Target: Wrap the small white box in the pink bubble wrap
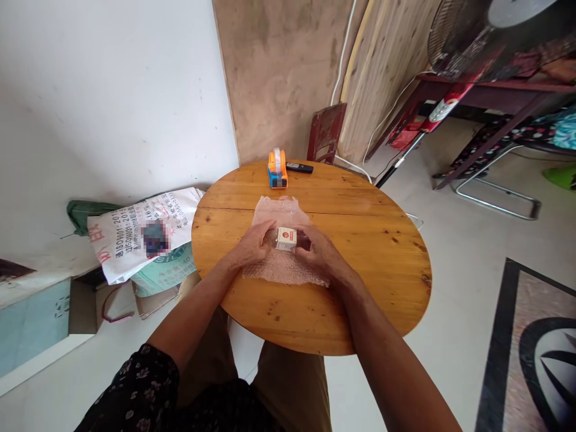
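Note:
A small cream-coloured box (pixel 287 236) with a red round print and red lettering sits on a sheet of clear bubble wrap (pixel 288 270) on the table. My right hand (pixel 318 249) is at the box's right side, thumb and fingers curved against it. On the other side, my left hand (pixel 255 245) rests on the wrap with its fingers apart, a narrow gap from the box. Parts of its fingers are hard to make out.
The oval wooden table (pixel 382 264) carries an orange and blue tape dispenser (pixel 278 170) and a black remote control (pixel 300 168) at its far edge. Printed sacks (pixel 130 240) lie at the left by the wall. A standing fan (pixel 450 108) and a person's patterned clothing (pixel 490 141) are at the right.

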A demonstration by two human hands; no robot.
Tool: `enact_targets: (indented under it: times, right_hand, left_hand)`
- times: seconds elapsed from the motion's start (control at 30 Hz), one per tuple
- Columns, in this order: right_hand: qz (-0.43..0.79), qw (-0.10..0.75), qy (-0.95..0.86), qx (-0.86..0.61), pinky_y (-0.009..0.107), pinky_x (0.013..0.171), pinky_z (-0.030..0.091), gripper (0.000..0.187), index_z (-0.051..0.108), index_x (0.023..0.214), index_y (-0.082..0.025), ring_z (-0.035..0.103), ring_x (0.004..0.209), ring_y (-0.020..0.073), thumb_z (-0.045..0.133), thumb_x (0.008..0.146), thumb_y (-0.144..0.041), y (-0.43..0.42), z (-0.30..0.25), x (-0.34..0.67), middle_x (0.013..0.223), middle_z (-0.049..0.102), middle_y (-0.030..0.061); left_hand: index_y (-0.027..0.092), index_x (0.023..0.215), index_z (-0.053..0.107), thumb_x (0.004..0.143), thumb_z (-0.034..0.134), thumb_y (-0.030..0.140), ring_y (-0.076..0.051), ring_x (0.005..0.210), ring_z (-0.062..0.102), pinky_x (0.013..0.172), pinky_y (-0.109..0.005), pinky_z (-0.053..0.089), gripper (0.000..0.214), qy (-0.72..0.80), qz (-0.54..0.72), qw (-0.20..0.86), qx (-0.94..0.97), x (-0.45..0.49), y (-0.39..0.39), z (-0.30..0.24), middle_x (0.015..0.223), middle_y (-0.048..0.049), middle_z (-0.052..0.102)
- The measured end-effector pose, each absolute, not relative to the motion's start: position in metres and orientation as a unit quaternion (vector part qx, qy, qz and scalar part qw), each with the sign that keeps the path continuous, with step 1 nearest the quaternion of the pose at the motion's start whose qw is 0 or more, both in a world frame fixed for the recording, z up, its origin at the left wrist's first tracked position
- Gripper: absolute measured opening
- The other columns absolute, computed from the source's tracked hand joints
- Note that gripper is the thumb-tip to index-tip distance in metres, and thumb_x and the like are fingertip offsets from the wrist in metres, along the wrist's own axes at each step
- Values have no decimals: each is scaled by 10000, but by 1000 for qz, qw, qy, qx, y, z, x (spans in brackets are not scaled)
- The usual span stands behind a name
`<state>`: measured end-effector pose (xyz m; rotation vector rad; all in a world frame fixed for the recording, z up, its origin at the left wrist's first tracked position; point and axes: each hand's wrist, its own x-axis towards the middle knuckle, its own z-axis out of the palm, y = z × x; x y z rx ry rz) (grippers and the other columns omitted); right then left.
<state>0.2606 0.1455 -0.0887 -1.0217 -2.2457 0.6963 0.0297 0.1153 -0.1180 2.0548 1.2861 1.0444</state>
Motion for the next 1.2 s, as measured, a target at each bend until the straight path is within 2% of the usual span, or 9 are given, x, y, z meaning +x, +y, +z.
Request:
enact_targets:
  times: [0.13, 0.37, 0.63, 0.8, 0.9, 1.03, 1.2]
  right_hand:
    - [213, 260, -849, -407, 471, 981, 466, 530, 632, 1247, -202, 614, 1110, 325, 640, 718, -195, 144, -84, 261, 1228, 686, 108]
    - [224, 230, -854, -409, 439, 916, 495, 570, 611, 1298, -233, 662, 1033, 305, 596, 733, -155, 140, -76, 261, 1179, 725, 68]
    - [219, 231, -848, -424, 495, 977, 484, 601, 569, 1335, -225, 627, 1152, 333, 605, 735, -193, 142, -81, 261, 1282, 676, 97]
    - [200, 247, -855, -411, 574, 1112, 369, 660, 519, 1399, -215, 475, 1355, 364, 652, 762, -328, 151, -88, 267, 1490, 506, 138]
    - [201, 253, -846, -423, 568, 1155, 320, 683, 490, 1430, -185, 410, 1412, 356, 639, 791, -376, 157, -91, 272, 1531, 449, 160]
    - [222, 236, -849, -416, 588, 1142, 326, 693, 472, 1450, -205, 433, 1391, 365, 641, 795, -358, 155, -88, 274, 1516, 474, 144]
    - [226, 263, -859, -377, 583, 1123, 345, 663, 549, 1378, -249, 482, 1348, 356, 695, 732, -270, 150, -84, 268, 1457, 550, 105]
  left_hand:
    - [131, 1422, 457, 675, 526, 96, -302, 1352, 500, 1178, -505, 369, 751, 478, 365, 225, 767, 29, 114, -116, 1472, -164, 516]
    - [90, 1417, 464, 678, 533, 120, -320, 1336, 510, 1163, -518, 382, 742, 497, 334, 207, 774, 30, 113, -113, 1454, -194, 523]
    - [118, 1409, 475, 660, 538, 118, -317, 1314, 523, 1148, -518, 397, 751, 489, 343, 203, 776, 30, 112, -113, 1432, -180, 544]
    - [110, 1414, 466, 671, 542, 127, -325, 1328, 511, 1158, -529, 381, 747, 487, 338, 202, 780, 30, 114, -115, 1445, -185, 532]
    - [132, 1420, 464, 664, 523, 107, -315, 1347, 497, 1174, -528, 362, 759, 475, 339, 201, 787, 29, 114, -113, 1462, -165, 524]
    - [116, 1427, 463, 643, 503, 95, -319, 1371, 475, 1187, -532, 346, 784, 465, 335, 209, 793, 29, 114, -109, 1488, -172, 496]
    - [111, 1423, 470, 635, 506, 98, -319, 1355, 494, 1184, -541, 347, 788, 479, 338, 213, 782, 31, 114, -108, 1465, -180, 519]
